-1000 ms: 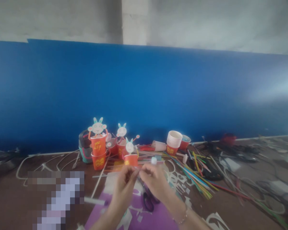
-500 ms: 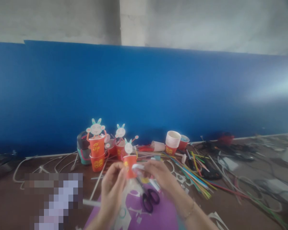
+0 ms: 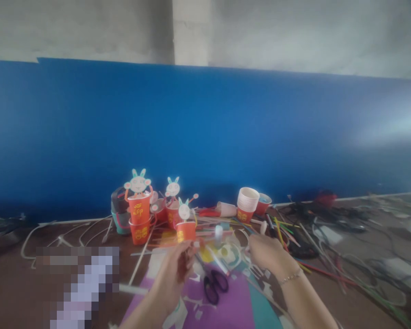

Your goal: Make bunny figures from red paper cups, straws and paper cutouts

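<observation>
My left hand (image 3: 176,272) is in the middle, its fingers curled in front of an orange paper cup (image 3: 186,230) with a white rabbit head on it. Anything pinched there is too small or hidden to name. My right hand (image 3: 269,253), wearing a bracelet, reaches down to the right among white paper scraps (image 3: 256,269) and straws; its fingertips are hidden. Between the hands, black-handled scissors (image 3: 215,285) lie on a purple sheet (image 3: 233,301). Behind them stands a small white-capped tube (image 3: 218,233).
Stacked orange cups (image 3: 140,219) with a rabbit figure stand at the left, beside a grey-and-teal container (image 3: 121,212). Nested paper cups (image 3: 248,203) are at the back right. Cables (image 3: 356,269) tangle across the right side. A blue partition (image 3: 205,132) closes off the back.
My right hand has moved right, away from my left hand, to the scraps and straws. The white piece it held near the cup is no longer seen there. My left hand stays near the cup.
</observation>
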The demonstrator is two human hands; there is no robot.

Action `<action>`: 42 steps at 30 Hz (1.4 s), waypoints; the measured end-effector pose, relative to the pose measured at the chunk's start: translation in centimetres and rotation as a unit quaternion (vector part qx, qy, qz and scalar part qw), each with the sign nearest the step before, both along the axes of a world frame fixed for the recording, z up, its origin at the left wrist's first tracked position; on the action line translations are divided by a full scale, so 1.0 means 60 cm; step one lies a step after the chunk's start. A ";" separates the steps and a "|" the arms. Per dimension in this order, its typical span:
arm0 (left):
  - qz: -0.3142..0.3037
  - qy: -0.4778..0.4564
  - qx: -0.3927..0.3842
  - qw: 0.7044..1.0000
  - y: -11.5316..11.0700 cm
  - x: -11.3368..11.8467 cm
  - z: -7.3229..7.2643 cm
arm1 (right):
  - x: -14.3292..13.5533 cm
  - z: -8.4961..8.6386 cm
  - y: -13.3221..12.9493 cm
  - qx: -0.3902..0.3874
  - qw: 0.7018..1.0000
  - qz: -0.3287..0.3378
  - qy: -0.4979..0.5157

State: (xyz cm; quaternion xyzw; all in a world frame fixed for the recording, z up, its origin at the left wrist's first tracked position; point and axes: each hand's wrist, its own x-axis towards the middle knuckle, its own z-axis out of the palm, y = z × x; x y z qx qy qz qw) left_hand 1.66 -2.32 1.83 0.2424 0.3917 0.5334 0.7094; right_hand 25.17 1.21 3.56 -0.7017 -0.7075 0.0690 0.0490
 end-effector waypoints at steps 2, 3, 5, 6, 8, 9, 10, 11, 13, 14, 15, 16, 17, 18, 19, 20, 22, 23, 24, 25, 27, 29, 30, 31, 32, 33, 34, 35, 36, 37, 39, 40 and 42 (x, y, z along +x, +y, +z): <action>-0.011 -0.004 -0.003 1.000 -0.001 0.003 0.000 | -0.026 0.013 -0.007 0.012 1.000 0.011 0.015; -0.016 -0.004 -0.005 1.000 -0.001 0.004 -0.001 | -0.042 0.020 -0.011 0.020 0.999 0.028 0.036; -0.032 -0.005 -0.011 0.999 -0.001 0.006 -0.003 | -0.076 0.027 -0.017 0.014 0.975 0.081 0.208; -0.040 -0.006 -0.015 0.999 -0.001 0.007 -0.004 | -0.093 0.027 -0.018 0.003 0.952 0.098 0.290; -0.052 -0.007 -0.021 0.998 -0.002 0.008 -0.007 | -0.120 0.021 -0.020 -0.016 0.915 0.099 0.392; -0.053 -0.004 -0.024 0.998 -0.002 0.009 -0.008 | -0.129 0.017 -0.021 -0.017 0.901 0.099 0.423; -0.050 0.001 -0.025 0.998 -0.002 0.009 -0.009 | -0.135 0.013 -0.021 -0.015 0.891 0.106 0.441; -0.042 0.008 -0.022 0.999 -0.003 0.009 -0.009 | -0.138 0.011 -0.022 -0.006 0.886 0.118 0.448; -0.025 0.026 0.002 0.999 -0.006 0.010 -0.009 | -0.139 0.009 -0.024 0.043 0.890 0.144 0.431; -0.016 0.036 0.021 0.999 -0.007 0.012 -0.009 | -0.138 0.009 -0.025 0.076 0.897 0.150 0.408; -0.009 0.045 0.042 0.998 -0.008 0.013 -0.009 | -0.138 0.009 -0.027 0.110 0.907 0.151 0.377; -0.003 0.053 0.060 0.997 -0.010 0.016 -0.010 | -0.138 0.010 -0.029 0.142 0.917 0.148 0.342; 0.001 0.061 0.071 0.996 -0.010 0.018 -0.011 | -0.140 0.010 -0.032 0.167 0.927 0.144 0.305; 0.005 0.066 0.076 0.995 -0.011 0.020 -0.013 | -0.142 0.010 -0.035 0.186 0.935 0.140 0.268; 0.009 0.068 0.074 0.995 -0.010 0.022 -0.014 | -0.145 0.010 -0.040 0.199 0.941 0.137 0.235; 0.012 0.068 0.065 0.995 -0.009 0.023 -0.014 | -0.149 0.010 -0.044 0.212 0.945 0.133 0.209; 0.025 0.061 0.035 0.997 -0.005 0.022 -0.012 | -0.156 0.012 -0.053 0.234 0.947 0.125 0.183; 0.035 0.057 0.020 0.998 -0.002 0.021 -0.009 | -0.159 0.013 -0.056 0.237 0.945 0.126 0.187; 0.050 0.049 0.008 0.998 0.000 0.019 -0.005 | -0.162 0.013 -0.058 0.231 0.942 0.131 0.206; 0.055 0.039 0.003 0.998 0.001 0.017 -0.002 | -0.165 0.012 -0.059 0.215 0.938 0.140 0.235; 0.035 0.017 0.024 0.999 0.002 0.013 0.002 | -0.169 0.006 -0.055 0.173 0.922 0.158 0.308; 0.014 0.003 0.055 0.998 -0.001 0.011 0.000 | -0.172 -0.004 -0.048 0.141 0.906 0.161 0.365; 0.007 -0.001 0.067 0.998 -0.003 0.011 -0.003 | -0.174 -0.010 -0.044 0.132 0.901 0.157 0.383; 0.003 -0.006 0.077 0.997 -0.005 0.011 -0.006 | -0.176 -0.015 -0.041 0.124 0.897 0.152 0.395; -0.002 -0.011 0.084 0.996 -0.007 0.012 -0.008 | -0.177 -0.020 -0.039 0.115 0.895 0.148 0.404; -0.006 -0.017 0.089 0.996 -0.009 0.012 -0.010 | -0.179 -0.024 -0.037 0.106 0.895 0.142 0.410; -0.008 -0.023 0.093 0.995 -0.010 0.013 -0.009 | -0.180 -0.027 -0.036 0.101 0.894 0.135 0.414; -0.012 -0.028 0.095 0.995 -0.011 0.014 -0.008 | -0.181 -0.029 -0.035 0.101 0.895 0.128 0.414; -0.015 -0.031 0.096 0.995 -0.012 0.015 -0.006 | -0.182 -0.030 -0.035 0.103 0.898 0.122 0.410; -0.018 -0.031 0.095 0.995 -0.013 0.015 -0.002 | -0.183 -0.032 -0.035 0.107 0.901 0.118 0.403; -0.021 -0.027 0.089 0.995 -0.014 0.015 0.004 | -0.184 -0.035 -0.033 0.118 0.906 0.117 0.390; -0.023 -0.025 0.085 0.996 -0.015 0.015 0.006 | -0.184 -0.038 -0.032 0.120 0.907 0.118 0.386; -0.025 -0.019 0.074 0.997 -0.015 0.015 0.009 | -0.184 -0.043 -0.028 0.123 0.908 0.120 0.381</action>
